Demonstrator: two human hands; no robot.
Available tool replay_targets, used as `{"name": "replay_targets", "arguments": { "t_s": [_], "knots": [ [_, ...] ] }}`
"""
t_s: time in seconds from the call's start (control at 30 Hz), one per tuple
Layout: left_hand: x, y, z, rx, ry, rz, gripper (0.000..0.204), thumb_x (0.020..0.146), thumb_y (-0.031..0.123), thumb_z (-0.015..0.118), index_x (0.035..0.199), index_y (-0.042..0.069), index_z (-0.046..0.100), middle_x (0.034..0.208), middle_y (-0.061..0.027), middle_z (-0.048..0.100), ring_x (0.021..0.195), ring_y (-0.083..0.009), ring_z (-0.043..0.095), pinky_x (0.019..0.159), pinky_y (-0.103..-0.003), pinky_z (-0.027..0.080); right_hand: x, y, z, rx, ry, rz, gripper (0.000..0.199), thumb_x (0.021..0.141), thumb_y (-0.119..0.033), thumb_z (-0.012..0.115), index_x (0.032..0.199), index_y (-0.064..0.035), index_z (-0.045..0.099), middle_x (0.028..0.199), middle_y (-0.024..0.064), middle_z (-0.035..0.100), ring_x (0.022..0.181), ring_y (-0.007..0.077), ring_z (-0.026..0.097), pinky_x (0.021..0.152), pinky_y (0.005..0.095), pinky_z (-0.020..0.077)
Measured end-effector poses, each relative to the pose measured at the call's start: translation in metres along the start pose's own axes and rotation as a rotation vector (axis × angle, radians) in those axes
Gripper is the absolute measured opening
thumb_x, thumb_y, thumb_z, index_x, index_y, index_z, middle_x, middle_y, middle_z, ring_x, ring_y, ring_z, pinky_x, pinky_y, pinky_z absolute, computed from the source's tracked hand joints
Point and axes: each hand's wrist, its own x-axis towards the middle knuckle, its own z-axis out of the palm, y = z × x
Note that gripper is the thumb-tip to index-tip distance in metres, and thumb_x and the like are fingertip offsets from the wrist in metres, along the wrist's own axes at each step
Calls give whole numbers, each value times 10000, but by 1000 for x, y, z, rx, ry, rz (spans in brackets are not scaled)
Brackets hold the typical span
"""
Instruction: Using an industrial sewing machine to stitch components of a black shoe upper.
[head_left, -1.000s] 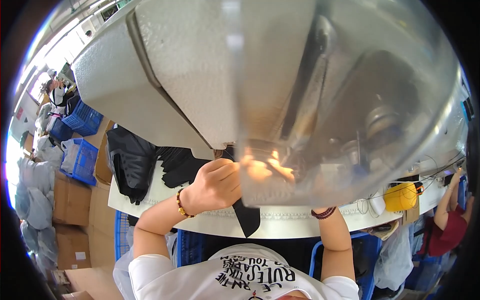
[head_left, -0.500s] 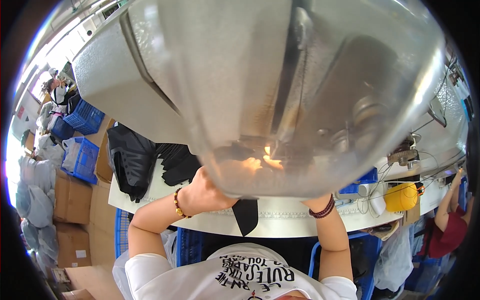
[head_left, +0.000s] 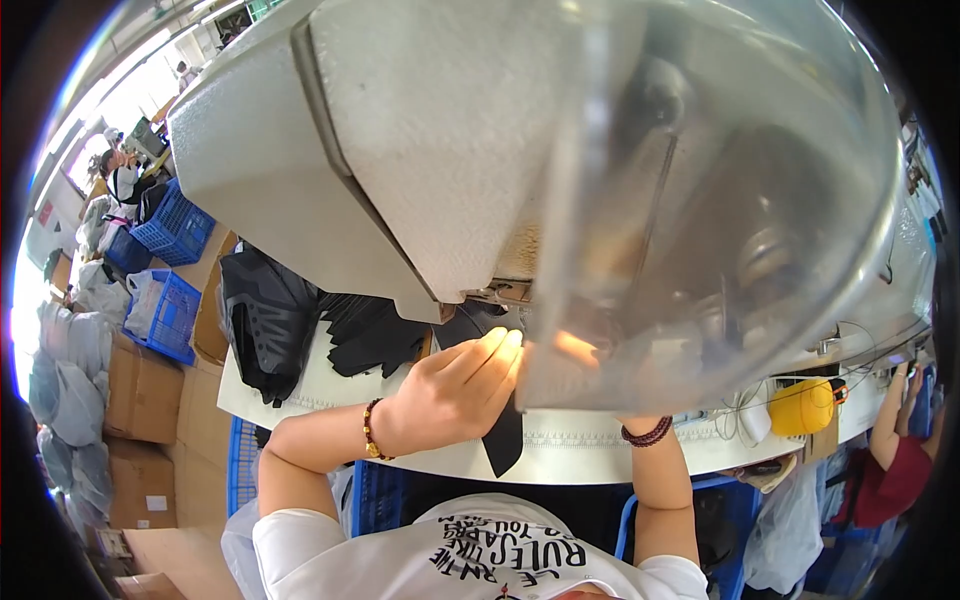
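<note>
Black cloth (head_left: 503,440) lies under the flat, extended fingers of the left hand (head_left: 450,390) at the table (head_left: 600,455) edge beneath a grey sewing machine (head_left: 420,150), whose blurred guard hides the right hand's grip.

Garment sewing workshop.
A sewing machine (head_left: 420,150) looms above the fingers (head_left: 495,355); black fabric pieces (head_left: 370,330), blue crates (head_left: 175,225) and cardboard boxes (head_left: 140,395) lie left.

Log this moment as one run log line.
left hand: fingers flat on black fabric piece | right hand: hidden behind clear guard | place: white table under sewing machine
</note>
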Motion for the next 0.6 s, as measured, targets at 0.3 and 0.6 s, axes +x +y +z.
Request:
{"name": "replay_targets", "arguments": {
  "t_s": [0.3,0.6],
  "knots": [
    [1,-15,-3,-126,-34,-29,314,565,32,590,871,-25,630,925,-79,602,874,-190,580,675,-232,518,11,-2,-12,-164,-59,-154,315,722,-94,619,1036,-86,604,932,137,611,844,338,563,724,390,454],
    [-3,-44,-3,-237,-95,54,300,655,104,589,945,46,636,1009,-29,604,931,-158,578,757,-311,480,3,-28,15,-359,115,48,166,771,-117,583,916,-44,617,591,19,403,522,123,380,486,270,323]
  ]
}}
